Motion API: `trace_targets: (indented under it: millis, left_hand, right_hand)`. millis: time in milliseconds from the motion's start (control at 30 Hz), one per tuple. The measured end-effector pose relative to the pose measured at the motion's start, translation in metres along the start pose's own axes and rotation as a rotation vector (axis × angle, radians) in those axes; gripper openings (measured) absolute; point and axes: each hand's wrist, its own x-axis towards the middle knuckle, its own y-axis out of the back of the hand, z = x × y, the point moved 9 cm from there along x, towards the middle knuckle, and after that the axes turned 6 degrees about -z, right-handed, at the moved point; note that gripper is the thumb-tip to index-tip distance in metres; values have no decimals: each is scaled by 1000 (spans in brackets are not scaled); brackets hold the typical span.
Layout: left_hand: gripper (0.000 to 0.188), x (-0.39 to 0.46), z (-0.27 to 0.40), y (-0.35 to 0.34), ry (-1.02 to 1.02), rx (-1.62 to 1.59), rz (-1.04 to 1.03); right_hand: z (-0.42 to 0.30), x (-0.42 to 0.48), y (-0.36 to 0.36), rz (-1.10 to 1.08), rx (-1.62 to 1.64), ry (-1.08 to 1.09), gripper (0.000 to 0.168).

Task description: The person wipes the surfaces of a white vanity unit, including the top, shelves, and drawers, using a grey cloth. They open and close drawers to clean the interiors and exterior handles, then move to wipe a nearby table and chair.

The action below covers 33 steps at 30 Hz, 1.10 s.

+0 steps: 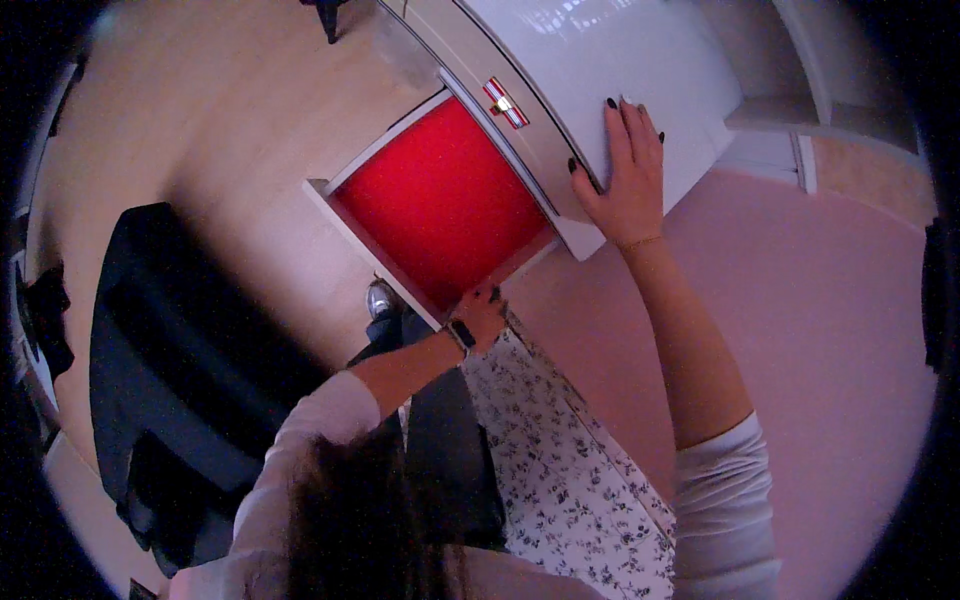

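A pulled-out white drawer [352, 240] with a red bottom [442, 195] juts from a desk. At its near front corner is my left hand [484, 316], a dark-faced band on the wrist. That hand also meets the upper end of a white panel or sheet with a dark floral print [555, 450]; whether its fingers grip anything is hidden. My right hand [630, 172] lies palm down on the glossy white desktop [592, 52], fingers extended and thumb over the front edge. Above the open drawer, a striped handle [506, 103] is fixed to another drawer front [536, 139].
A black chair [202, 360] stands at the left, close to my left arm. My shoe [380, 298] shows on the floor [247, 112] below the drawer front. White shelving [776, 112] rises at the desk's far right, and a pinkish surface [795, 300] spreads at right.
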Motion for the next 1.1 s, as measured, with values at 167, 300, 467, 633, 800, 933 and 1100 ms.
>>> trace_targets:
  millis: [167,300,467,633,800,933,1100]
  left_hand:
    - [36,-55,-13,76,65,-411,98]
    - [38,-140,-107,103,449,-898,880]
    - [47,-173,-134,-3,1119,-1869,1058]
    - [55,-118,-117,-28,1037,-1705,905]
    - [52,-68,-124,-33,920,-1550,827]
    - [52,-24,-108,12,836,-1517,675]
    - [50,25,-110,29,787,-1437,544]
  right_hand:
    - [2,1,-5,-21,-9,-6,70]
    - [5,-2,-4,3,0,8,70]
    - [0,3,-7,-25,-29,2,69]
    - [6,4,-18,-12,-31,21,70]
    - [3,6,-19,-40,-59,3,70]
    - [7,5,-23,-58,-70,0,70]
    - [7,3,-20,-59,-53,-1,71]
